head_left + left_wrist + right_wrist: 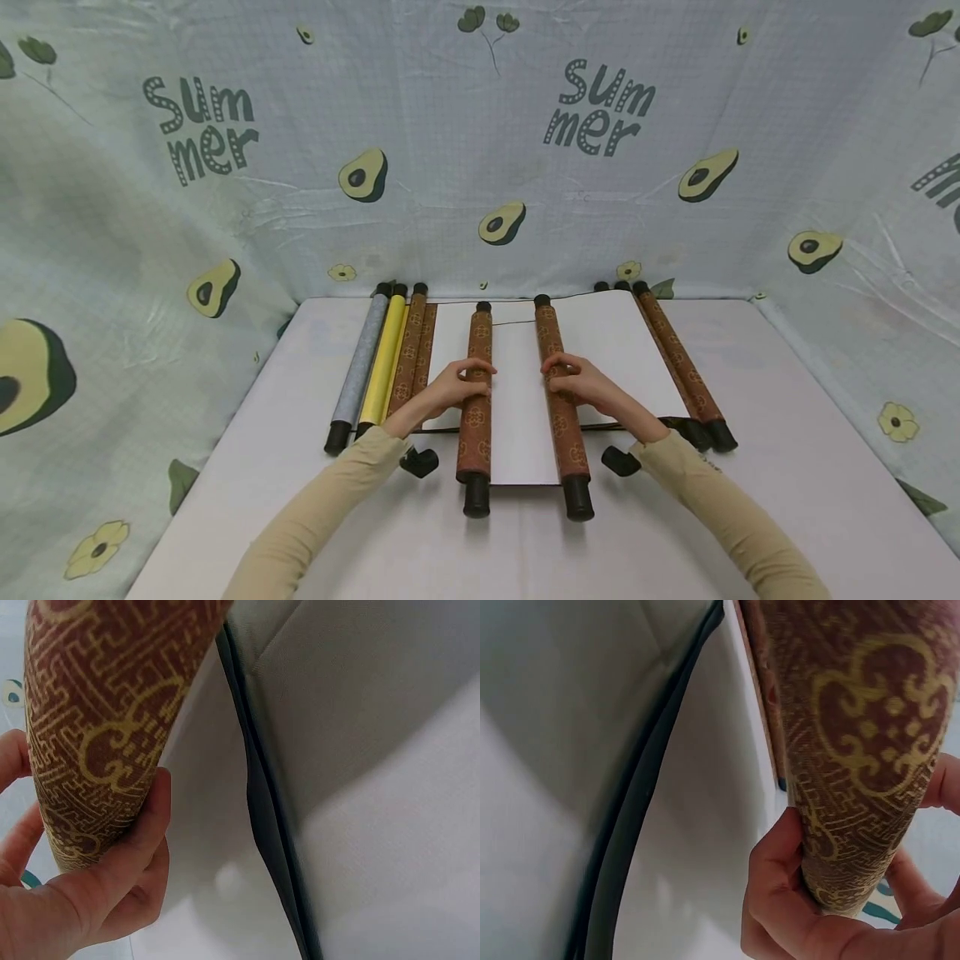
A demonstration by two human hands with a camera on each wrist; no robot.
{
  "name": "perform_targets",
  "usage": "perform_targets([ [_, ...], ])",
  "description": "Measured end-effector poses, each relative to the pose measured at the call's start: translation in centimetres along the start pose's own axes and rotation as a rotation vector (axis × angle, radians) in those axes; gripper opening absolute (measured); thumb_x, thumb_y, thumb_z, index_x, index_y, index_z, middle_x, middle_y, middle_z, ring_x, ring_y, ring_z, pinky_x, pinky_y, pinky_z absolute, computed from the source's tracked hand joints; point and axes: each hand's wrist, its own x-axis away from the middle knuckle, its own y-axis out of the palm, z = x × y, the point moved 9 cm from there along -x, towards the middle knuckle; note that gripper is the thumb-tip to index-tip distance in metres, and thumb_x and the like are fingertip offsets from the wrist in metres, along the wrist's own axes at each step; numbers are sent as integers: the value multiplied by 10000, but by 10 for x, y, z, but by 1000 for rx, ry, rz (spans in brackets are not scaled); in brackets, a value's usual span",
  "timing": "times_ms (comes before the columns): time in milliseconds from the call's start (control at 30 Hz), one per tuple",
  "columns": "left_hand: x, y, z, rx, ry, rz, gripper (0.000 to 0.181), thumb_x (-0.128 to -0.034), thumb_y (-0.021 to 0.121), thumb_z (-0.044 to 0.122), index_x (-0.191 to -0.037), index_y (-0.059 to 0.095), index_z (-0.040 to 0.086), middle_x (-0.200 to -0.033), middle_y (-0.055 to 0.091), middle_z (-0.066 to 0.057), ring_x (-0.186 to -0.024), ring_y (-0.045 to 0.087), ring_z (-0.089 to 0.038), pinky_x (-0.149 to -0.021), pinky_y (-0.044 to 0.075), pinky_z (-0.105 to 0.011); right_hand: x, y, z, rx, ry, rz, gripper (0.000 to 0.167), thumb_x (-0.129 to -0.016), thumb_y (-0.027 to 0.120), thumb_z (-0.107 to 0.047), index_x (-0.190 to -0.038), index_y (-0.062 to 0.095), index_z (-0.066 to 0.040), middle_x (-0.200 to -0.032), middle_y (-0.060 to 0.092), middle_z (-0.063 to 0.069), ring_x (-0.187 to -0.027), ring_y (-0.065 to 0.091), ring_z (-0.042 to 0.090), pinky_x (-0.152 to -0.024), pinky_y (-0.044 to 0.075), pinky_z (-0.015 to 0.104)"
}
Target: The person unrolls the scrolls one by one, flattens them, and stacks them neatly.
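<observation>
A hanging scroll with two rolled ends of brown, gold-patterned brocade and black end knobs is partly unrolled in the middle in the head view. My left hand (450,387) grips its left roll (476,425), fingers and thumb curled round it, as the left wrist view shows up close. The right roll (567,433) is held the same way by my right hand (591,387). Between the two rolls a white strip of the scroll (522,417) shows. Both rolls appear raised over a wider white sheet (607,333); the palms are hidden.
Left of the sheet lie a grey roll (363,367), a yellow roll (386,358) and brown rolls (408,358). More brown rolls (678,358) lie at the right. Two small black pieces (420,462) sit near the forearms. A printed cloth (420,100) hangs behind the white table (360,542).
</observation>
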Motion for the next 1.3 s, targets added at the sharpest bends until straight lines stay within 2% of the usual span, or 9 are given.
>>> perform_targets([
  [200, -2, -1, 2, -7, -15, 32, 329, -834, 599, 167, -1131, 547, 34, -1197, 476, -148, -758, 543, -133, -608, 501, -287, 2, -5, -6, 52, -14, 34, 265, -813, 585, -150, -1035, 495, -38, -1189, 427, 164, -778, 459, 195, -568, 434, 310],
  [400, -2, -1, 2, -4, -15, 38, 372, -799, 655, 213, -1088, 513, 26, -1200, 438, -138, -748, 565, -170, -548, 509, -316, 1, -11, -3, 81, 8, 54, 347, -742, 699, -194, -984, 473, -90, -1024, 446, 129, -724, 527, 193, -547, 481, 308],
  [567, 0, -3, -1, 25, -33, 44, 334, -790, 654, 123, -1073, 497, 37, -1192, 419, -150, -751, 549, -194, -521, 498, -321, -1, -17, 3, 74, 34, 37, 343, -763, 669, -141, -1033, 461, -98, -1047, 451, 152, -703, 527, 196, -521, 475, 313],
  [767, -1, -7, -4, 61, -59, 30, 407, -819, 609, 86, -1200, 469, 64, -1225, 413, -174, -731, 567, -189, -531, 502, -321, -1, -21, 4, 71, 53, 12, 383, -784, 640, -141, -1123, 463, -109, -1100, 435, 190, -694, 533, 198, -532, 483, 317],
  [1033, -1, -10, -3, 60, -60, 10, 454, -825, 595, 83, -1259, 467, 103, -1328, 366, -155, -726, 547, -179, -540, 496, -319, 2, -25, 1, 104, 53, 8, 370, -806, 602, -158, -1150, 481, -96, -1174, 431, 170, -566, 380, 142, -483, 380, 292],
  [1167, 0, -11, -3, 51, -42, 4, 426, -835, 580, 87, -1249, 483, 101, -1311, 387, -158, -745, 527, -168, -568, 494, -315, 4, -27, 0, 127, 49, 15, 325, -807, 589, -170, -1112, 516, -82, -1266, 404, 152, -615, 393, 161, -501, 383, 297],
  [1300, 1, -13, -2, 38, -18, -3, 390, -842, 559, 100, -1228, 502, 81, -1253, 434, -160, -778, 507, -156, -606, 488, -303, 5, -31, 0, 145, 45, 25, 265, -810, 572, -186, -1047, 536, -70, -1284, 406, 149, -714, 437, 191, -531, 405, 312],
])
